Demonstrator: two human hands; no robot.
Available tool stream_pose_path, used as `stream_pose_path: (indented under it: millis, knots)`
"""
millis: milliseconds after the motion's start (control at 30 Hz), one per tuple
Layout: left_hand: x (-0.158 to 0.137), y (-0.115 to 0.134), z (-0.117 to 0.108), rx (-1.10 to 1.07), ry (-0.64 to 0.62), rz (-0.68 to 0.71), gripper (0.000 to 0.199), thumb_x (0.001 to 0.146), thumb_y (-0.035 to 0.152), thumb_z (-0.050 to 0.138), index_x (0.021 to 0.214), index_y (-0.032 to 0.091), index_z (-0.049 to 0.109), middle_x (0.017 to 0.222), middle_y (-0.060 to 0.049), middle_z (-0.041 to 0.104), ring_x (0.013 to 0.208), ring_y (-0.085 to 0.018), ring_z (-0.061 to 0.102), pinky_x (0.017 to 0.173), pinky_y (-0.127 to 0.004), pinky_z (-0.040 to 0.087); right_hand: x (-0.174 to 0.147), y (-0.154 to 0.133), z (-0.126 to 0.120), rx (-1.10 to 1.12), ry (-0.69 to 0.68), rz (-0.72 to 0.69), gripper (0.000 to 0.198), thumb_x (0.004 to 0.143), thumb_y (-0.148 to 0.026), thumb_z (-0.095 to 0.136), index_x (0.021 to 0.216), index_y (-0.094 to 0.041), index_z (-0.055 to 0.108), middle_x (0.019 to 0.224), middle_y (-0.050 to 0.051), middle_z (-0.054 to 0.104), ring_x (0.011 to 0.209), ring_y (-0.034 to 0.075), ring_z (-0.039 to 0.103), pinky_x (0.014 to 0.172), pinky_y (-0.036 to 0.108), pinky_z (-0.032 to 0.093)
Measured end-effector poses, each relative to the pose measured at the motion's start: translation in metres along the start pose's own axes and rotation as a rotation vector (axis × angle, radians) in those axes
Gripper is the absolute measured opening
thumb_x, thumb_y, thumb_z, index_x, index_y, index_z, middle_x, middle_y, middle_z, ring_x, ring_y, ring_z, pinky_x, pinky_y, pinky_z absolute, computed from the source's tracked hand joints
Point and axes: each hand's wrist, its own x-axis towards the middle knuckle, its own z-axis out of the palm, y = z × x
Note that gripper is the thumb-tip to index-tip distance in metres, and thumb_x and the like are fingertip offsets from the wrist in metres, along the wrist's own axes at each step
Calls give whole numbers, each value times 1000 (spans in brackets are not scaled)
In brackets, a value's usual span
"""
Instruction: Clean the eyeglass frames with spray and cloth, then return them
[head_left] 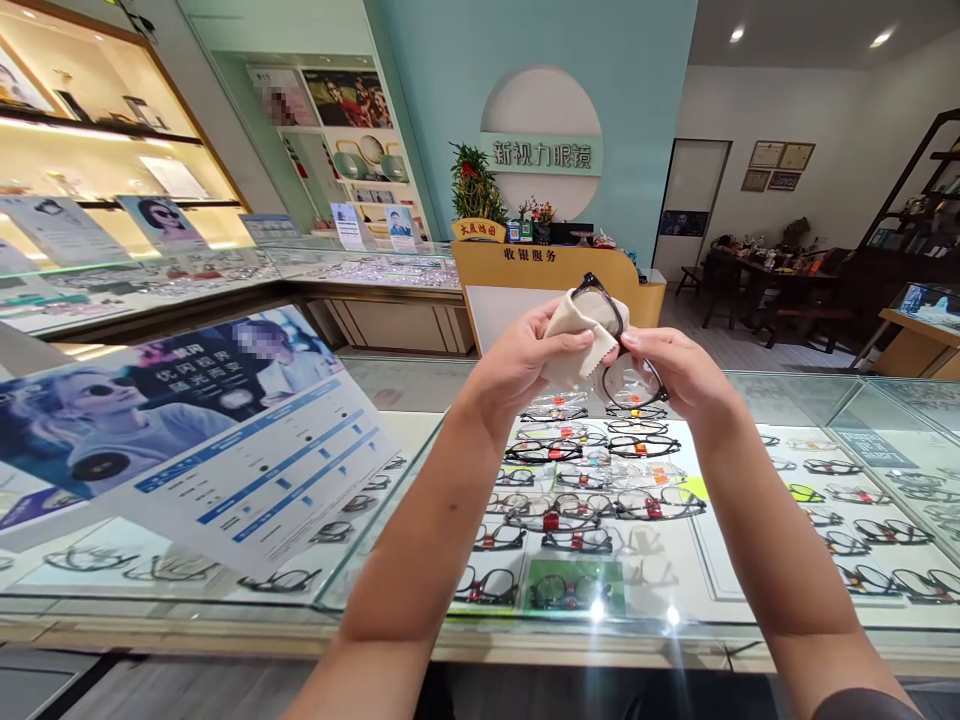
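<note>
A pair of dark-framed eyeglasses (632, 383) is held up above the glass counter, tilted with one lens high and the other low. My left hand (525, 350) is closed on a cream cleaning cloth (574, 318), which is folded over the upper lens and has a zigzag edge. My right hand (679, 365) pinches the frame near its middle, beside the lower lens. The cloth and fingers hide part of the upper lens, and the temples are hard to make out.
Beneath my arms, a glass display case (660, 590) holds several rows of eyeglasses. A printed price board (247, 440) stands on the left. Farther back are a yellow-and-white cashier desk (547, 265), another display counter (390, 275) and a dark table (780, 275).
</note>
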Motion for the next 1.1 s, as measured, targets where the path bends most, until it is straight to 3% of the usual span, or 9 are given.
stream_pose_path:
  millis: [167,400,633,800,933,1100]
  knots:
    - [5,-13,13,-49,89,31,46,63,38,101,93,16,73,83,-2,73,70,-11,63,67,-23,53,1,2,4,-26,35,-90,34,75,-55,88,67,-23,78,77,3,68,87,21,64,83,33,53]
    - [7,-22,14,55,212,120,49,65,49,100,95,18,77,91,-4,78,77,-14,67,69,-26,55,3,12,0,-109,74,-118,31,82,-53,82,72,-24,82,84,3,74,87,21,62,87,34,51]
    - [8,-18,12,108,228,173,45,65,50,100,84,18,75,73,-2,73,60,-12,61,57,-26,50,4,12,-5,-166,1,-77,27,85,-49,79,73,-24,83,88,2,75,88,19,63,91,34,48]
    - [6,-12,10,147,120,130,48,77,63,90,79,18,74,63,-3,70,53,-14,61,55,-29,48,1,9,-6,-220,-38,-57,33,89,-53,76,77,-24,83,89,4,72,91,21,60,91,35,46]
    - [7,-8,-5,156,108,95,53,75,68,89,77,18,72,67,-3,69,57,-13,58,54,-26,45,-1,4,-3,-227,-31,-62,32,92,-49,72,76,-24,83,89,4,71,91,20,60,93,35,46]
    - [3,2,-15,183,-7,59,43,71,52,96,83,18,72,70,0,66,59,-11,54,55,-24,42,-1,2,-4,-193,12,-35,32,89,-48,73,73,-23,83,86,3,70,87,19,60,88,32,45]
